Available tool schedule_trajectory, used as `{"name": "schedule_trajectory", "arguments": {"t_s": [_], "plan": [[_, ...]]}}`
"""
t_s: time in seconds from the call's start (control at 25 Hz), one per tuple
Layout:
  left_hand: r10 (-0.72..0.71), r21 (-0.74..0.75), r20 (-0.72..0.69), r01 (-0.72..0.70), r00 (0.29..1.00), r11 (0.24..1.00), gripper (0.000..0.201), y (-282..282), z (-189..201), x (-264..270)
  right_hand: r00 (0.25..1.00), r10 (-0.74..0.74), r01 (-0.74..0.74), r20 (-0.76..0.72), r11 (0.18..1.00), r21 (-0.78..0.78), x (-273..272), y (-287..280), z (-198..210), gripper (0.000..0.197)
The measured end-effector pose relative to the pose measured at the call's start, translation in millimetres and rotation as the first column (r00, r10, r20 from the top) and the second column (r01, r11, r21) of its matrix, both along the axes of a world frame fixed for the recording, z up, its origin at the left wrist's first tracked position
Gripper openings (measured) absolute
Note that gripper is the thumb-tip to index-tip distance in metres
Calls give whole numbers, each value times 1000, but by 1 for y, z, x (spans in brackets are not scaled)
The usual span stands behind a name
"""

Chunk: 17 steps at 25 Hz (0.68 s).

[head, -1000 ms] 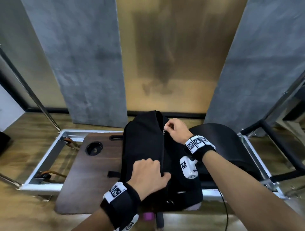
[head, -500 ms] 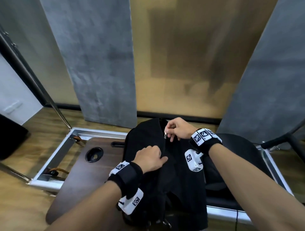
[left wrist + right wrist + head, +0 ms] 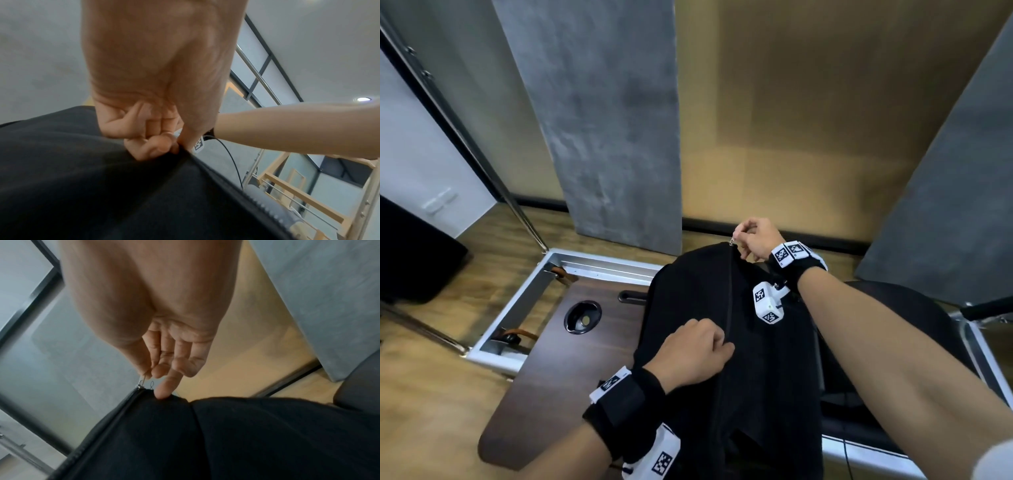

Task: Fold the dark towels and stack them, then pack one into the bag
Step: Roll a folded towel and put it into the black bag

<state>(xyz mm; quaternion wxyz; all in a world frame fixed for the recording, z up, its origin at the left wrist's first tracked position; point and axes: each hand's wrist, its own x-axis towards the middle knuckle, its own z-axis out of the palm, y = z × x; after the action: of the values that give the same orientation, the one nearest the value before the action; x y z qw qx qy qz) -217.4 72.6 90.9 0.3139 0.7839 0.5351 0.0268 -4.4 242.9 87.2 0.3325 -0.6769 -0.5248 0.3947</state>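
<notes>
A black bag [image 3: 688, 301] stands on the dark wooden board [image 3: 558, 370], its zip line running down the middle. My right hand [image 3: 755, 240] is at the bag's top and pinches the small metal zipper pull [image 3: 732, 242] [image 3: 141, 383] between thumb and forefinger, while another finger touches the fabric beside it. My left hand [image 3: 697, 351] grips the bag's fabric [image 3: 102, 178] beside the zip, lower down, fingers curled into the cloth [image 3: 152, 146]. No towel is visible; the bag's inside is hidden.
The board lies in a silver metal frame [image 3: 599, 265] with a round black recess [image 3: 582, 317] at its left. A black rounded pad [image 3: 914, 318] sits to the right of the bag. Grey panels [image 3: 602, 120] stand behind on the wooden floor.
My right hand has drawn the zipper pull up along the zip to the bag's top. The left hand keeps its grip on the fabric. The head view has shifted.
</notes>
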Motion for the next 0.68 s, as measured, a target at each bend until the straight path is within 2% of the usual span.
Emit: {"name": "schedule_trajectory", "arguments": {"t_s": [0.12, 0.2, 0.32, 0.48, 0.56, 0.68], "plan": [[25, -58, 135, -18, 991, 998, 56, -4, -7, -4, 987, -138, 139, -80, 990, 15, 12, -22, -14, 6], [40, -83, 203, -23, 978, 996, 57, -7, -13, -9, 975, -218, 219, -32, 975, 30, 26, -53, -28, 18], [96, -77, 282, -77, 955, 994, 58, -9, -24, -15, 940, -329, 329, 95, 944, 11, 41, -131, -58, 33], [142, -19, 324, -143, 935, 990, 55, -7, -39, -18, 875, -408, 463, 259, 862, -205, 38, -244, -110, 48], [130, -20, 333, -131, 934, 991, 56, -9, -43, -17, 864, -421, 496, 275, 803, -331, 31, -284, -131, 49], [139, -6, 346, -146, 928, 989, 59, -15, -45, -16, 837, -490, 544, 242, 700, -462, 20, -321, -148, 63]]}}
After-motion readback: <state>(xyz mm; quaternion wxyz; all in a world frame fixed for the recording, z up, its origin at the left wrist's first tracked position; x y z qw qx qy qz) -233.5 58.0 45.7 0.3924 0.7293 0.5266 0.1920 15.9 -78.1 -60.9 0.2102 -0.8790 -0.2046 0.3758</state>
